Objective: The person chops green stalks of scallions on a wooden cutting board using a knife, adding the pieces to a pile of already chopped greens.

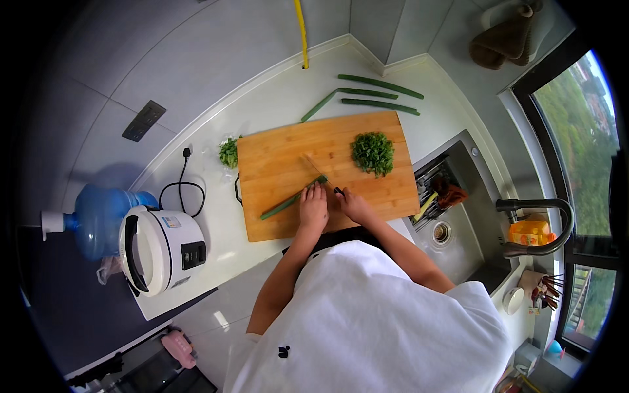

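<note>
On a wooden cutting board [280, 147] lies a green stalk [282, 206], slanting from lower left up to the middle. My left hand [314, 201] presses on it near its upper right end, fingers together on top. Gripped by its black handle, a kitchen knife [319, 169] is in my right hand [355, 202]; the blade points up and left and meets the stalk's end. A heap of chopped greens [373, 153] sits at the board's right side. Behind the board, several long green stalks [381, 86] rest on the white counter [290, 88].
A sink [462, 245] with a black faucet [565, 211] is at the right. To the left stand a white rice cooker [164, 250], its black cord [182, 182] and a blue water jug [100, 216]. Bagged greens [229, 152] touch the board's left edge.
</note>
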{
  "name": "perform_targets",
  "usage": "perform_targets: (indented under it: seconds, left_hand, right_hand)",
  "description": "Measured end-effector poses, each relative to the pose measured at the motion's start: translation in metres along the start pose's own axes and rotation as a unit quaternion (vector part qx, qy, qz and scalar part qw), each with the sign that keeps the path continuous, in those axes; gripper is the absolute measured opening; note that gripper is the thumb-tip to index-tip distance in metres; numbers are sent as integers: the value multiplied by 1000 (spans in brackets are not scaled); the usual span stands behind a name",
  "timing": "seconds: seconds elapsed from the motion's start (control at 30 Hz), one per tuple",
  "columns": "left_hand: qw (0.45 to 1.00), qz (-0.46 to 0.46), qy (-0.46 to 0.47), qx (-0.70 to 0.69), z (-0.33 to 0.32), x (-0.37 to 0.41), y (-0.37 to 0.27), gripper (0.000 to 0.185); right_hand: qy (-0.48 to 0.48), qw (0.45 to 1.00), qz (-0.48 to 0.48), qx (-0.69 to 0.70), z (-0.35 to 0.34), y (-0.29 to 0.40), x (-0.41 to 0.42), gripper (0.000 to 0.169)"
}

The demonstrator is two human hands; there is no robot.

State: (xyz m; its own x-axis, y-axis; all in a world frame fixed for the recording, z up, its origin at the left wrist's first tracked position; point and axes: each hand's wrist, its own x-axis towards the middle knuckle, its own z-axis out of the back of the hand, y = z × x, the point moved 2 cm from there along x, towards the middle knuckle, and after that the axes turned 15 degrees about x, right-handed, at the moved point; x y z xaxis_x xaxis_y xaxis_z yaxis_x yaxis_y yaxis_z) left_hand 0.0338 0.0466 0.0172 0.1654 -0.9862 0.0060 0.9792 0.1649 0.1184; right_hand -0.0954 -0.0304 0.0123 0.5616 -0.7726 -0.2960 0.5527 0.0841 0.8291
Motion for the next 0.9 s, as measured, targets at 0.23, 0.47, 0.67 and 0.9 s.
perform_targets:
  seconds: [0.23, 0.47, 0.67, 0.9]
  left_hand:
    - [1000, 14, -16, 6, -5, -4, 0, 55]
    - [1000, 14, -22, 15, -8, -4, -1, 54]
    - [1000, 16, -23, 10, -8, -4, -1, 54]
    - [1000, 10, -17, 8, -8, -3, -2, 54]
  right_hand:
    - [-22, 998, 59, 31, 5, -18, -3, 37]
    - [6, 999, 33, 14, 22, -12, -25, 38]
    - [29, 999, 7, 16, 26, -16, -31, 39]
    - [13, 1000, 19, -7, 18, 4, -21, 38]
